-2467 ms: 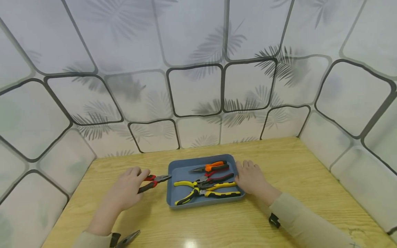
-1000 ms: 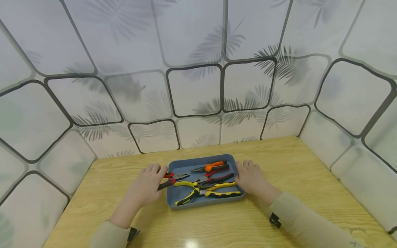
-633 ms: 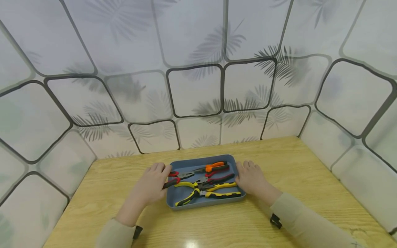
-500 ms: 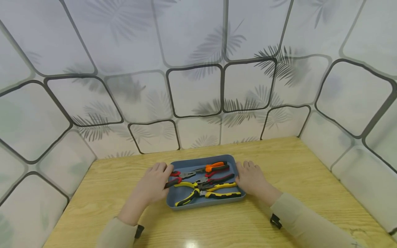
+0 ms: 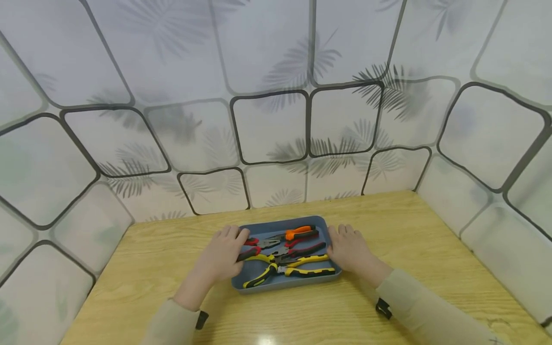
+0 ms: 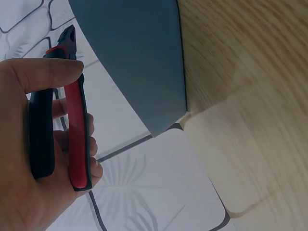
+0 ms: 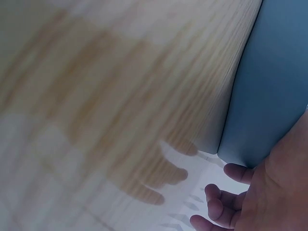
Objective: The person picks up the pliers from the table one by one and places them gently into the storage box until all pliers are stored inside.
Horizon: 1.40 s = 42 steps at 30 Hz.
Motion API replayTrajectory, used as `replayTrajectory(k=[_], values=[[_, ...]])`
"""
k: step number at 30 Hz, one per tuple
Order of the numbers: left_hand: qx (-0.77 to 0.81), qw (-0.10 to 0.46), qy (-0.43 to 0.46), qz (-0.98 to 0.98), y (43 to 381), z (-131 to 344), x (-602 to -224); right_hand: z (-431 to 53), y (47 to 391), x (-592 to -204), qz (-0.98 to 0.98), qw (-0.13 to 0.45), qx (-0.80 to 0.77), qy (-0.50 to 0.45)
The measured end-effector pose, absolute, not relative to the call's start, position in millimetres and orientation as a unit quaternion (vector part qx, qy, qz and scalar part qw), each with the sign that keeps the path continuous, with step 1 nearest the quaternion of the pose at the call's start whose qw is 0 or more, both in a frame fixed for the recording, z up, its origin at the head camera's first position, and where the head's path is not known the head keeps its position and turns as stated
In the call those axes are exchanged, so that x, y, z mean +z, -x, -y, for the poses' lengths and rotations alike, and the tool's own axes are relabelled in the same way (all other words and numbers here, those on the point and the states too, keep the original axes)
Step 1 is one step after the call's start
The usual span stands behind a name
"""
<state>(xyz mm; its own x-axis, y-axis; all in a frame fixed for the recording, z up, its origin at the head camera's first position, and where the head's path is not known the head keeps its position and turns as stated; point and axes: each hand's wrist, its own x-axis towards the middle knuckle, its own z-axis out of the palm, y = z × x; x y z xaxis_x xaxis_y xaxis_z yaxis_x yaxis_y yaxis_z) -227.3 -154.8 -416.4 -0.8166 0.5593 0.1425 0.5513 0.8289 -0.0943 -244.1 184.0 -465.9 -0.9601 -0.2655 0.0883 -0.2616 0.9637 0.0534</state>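
Note:
My left hand (image 5: 222,251) grips red-and-black pliers (image 5: 269,243) over the left end of a blue-grey tray (image 5: 289,284). In the left wrist view the thumb lies across the handles (image 6: 77,130) and the other fingers wrap behind them. Their head points right, close over the tray's inside. My right hand (image 5: 349,247) rests at the tray's right end, its loosely bent fingers (image 7: 231,211) beside the end wall (image 7: 269,82). Inside the tray lie orange-and-black long-nose pliers (image 5: 297,233), other red-and-black pliers (image 5: 306,250), and two yellow-and-black pliers (image 5: 310,272) facing opposite ways, their heads overlapping.
The tray stands on a light wood tabletop (image 5: 276,316), towards its back edge. A pale wall covering with dark outlined shapes and leaf prints (image 5: 271,127) encloses the table behind and at both sides.
My left hand has carried the red-and-black pliers rightward, from left of the tray to over its left end. My right hand has stayed at the tray's right end.

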Motion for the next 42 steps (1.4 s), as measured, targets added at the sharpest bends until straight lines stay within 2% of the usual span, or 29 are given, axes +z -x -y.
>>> replayTrajectory(k=[21, 42], values=[[0.032, 0.076, 0.310, 0.947, 233, 133, -423, -183, 245, -464, 0.989, 0.051, -0.022, -0.137], [0.052, 0.042, 0.315, 0.947, 239, 116, -428, -183, 243, -464, 0.989, 0.044, -0.012, -0.137]])
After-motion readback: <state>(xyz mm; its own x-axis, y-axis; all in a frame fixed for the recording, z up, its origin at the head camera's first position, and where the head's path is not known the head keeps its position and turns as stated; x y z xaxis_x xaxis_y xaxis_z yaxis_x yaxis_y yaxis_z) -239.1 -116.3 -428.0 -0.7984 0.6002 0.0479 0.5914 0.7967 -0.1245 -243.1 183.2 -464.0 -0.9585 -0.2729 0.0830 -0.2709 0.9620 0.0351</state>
